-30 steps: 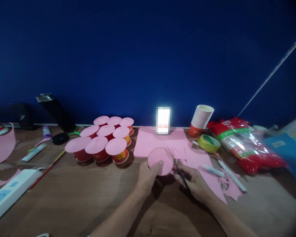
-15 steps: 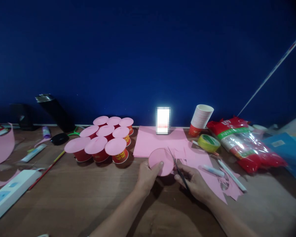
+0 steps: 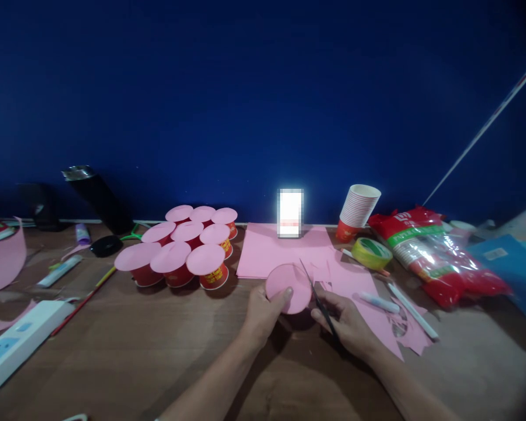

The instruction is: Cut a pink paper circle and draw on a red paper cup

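Scissors [image 3: 318, 299] lie gripped in the right hand [image 3: 347, 323]; the left hand [image 3: 262, 313] pinches a pink paper disc [image 3: 295, 282], seemingly leaving its right edge exposed.

Print [image 3: 403, 216] on the red-and-green plastic bag [image 3: 433, 248] at right and a red paper cup [image 3: 213, 276] at left cannot be read.

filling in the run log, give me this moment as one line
left hand: holds pink paper disc | right hand: holds black scissors | left side: red paper cups, disc-topped
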{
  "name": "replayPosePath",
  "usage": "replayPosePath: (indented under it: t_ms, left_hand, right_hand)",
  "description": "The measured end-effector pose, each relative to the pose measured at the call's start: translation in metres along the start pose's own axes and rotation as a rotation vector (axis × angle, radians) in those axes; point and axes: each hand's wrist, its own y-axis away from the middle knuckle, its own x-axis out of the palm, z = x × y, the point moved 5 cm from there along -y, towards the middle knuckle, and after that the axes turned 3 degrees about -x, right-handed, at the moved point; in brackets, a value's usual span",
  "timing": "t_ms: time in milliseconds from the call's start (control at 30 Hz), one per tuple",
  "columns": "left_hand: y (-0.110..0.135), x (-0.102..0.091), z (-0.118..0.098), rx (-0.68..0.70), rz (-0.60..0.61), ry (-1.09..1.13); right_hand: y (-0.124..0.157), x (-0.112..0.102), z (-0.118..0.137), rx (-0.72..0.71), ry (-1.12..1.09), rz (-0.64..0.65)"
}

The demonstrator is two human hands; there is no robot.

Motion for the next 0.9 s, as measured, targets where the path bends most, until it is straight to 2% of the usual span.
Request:
replayPosePath:
  t_ms: [900]
  left_hand:
    - [-0.0008, -0.0040, 0.0018, -0.018, -0.109, 0.015]
  right_hand:
    - [0.0007, -0.0004, 0.0011, -0.003, 0.051, 0.018]
